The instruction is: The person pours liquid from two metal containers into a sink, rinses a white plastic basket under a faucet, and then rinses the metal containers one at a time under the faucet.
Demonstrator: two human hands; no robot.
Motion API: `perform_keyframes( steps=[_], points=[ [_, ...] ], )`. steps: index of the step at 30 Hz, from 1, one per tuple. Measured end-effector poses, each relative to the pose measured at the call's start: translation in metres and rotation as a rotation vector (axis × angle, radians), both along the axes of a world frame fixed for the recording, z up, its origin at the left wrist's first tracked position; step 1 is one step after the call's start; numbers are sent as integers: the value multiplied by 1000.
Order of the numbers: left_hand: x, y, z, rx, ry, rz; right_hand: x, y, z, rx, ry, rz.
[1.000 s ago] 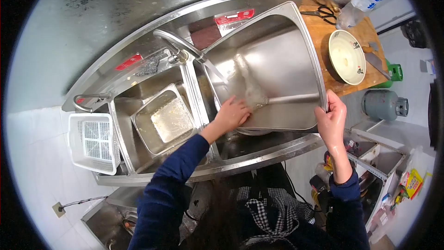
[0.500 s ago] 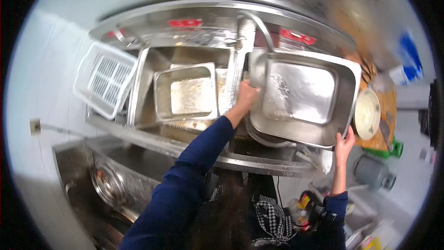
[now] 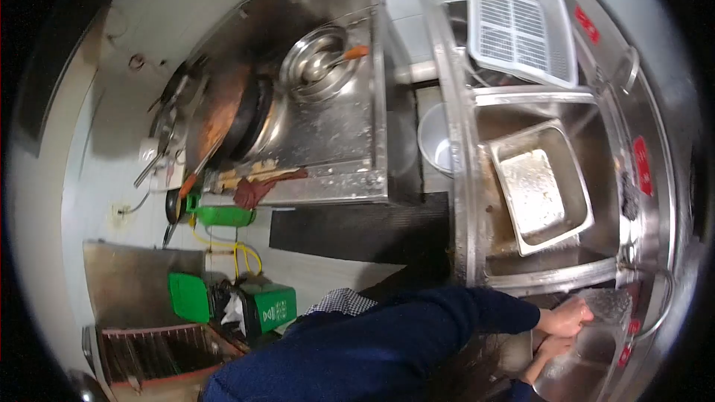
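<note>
At the lower right, my left hand (image 3: 567,317) is curled with its fingers closed, beside a large stainless steel pan (image 3: 585,361) that is partly out of view. What lies inside that grip I cannot make out. My right hand (image 3: 555,347) sits just below it, close against the pan's near side, its fingers mostly hidden. In the neighbouring sink basin (image 3: 551,113) rests a smaller rectangular steel pan (image 3: 571,171), with wet specks on its bottom. A curved faucet (image 3: 669,305) arches beside the hands.
A white plastic basket (image 3: 562,30) stands past the sink's far end. Across the aisle is a steel stove counter (image 3: 346,119) with a wok (image 3: 223,115) and a bowl holding a ladle (image 3: 320,67). A white bucket (image 3: 433,138), a black mat (image 3: 357,231) and a green bin (image 3: 275,307) are on the floor.
My view has swung left, bringing the stove counter in. My right hand has left the large pan's far right corner and is now close to my left hand.
</note>
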State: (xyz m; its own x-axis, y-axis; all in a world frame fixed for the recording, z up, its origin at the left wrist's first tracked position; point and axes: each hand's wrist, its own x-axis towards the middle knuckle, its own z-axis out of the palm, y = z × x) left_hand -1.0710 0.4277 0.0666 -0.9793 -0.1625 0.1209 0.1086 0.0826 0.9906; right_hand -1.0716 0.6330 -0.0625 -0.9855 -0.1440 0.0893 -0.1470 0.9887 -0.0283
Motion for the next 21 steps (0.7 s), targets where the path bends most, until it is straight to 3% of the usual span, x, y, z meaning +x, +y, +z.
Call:
perform_keyframes(
  steps=[2, 4, 6, 11, 14, 17, 20, 21],
  points=[
    [-1, 5, -4, -57, 128, 118, 9, 9, -6, 15, -415, 45],
    [-5, 9, -2, -59, 117, 90, 20, 6, 0, -52, -625, 161],
    [-4, 8, -1, -67, 106, 68, 32, -18, 16, -146, -748, 271],
    [-6, 15, -3, -22, 196, 256, 36, -78, 59, -307, -929, 463],
    [0, 12, 3, -24, 173, 311, 23, -76, 65, -367, -939, 432],
    [1, 11, 0, -6, 87, 249, 4, -15, 41, -434, -792, 196],
    [-2, 11, 2, -55, 194, 216, -10, 73, 27, 139, -320, 459],
    [0, 11, 5, -57, 131, 182, -4, 77, 36, 309, -389, 471]
  ],
)
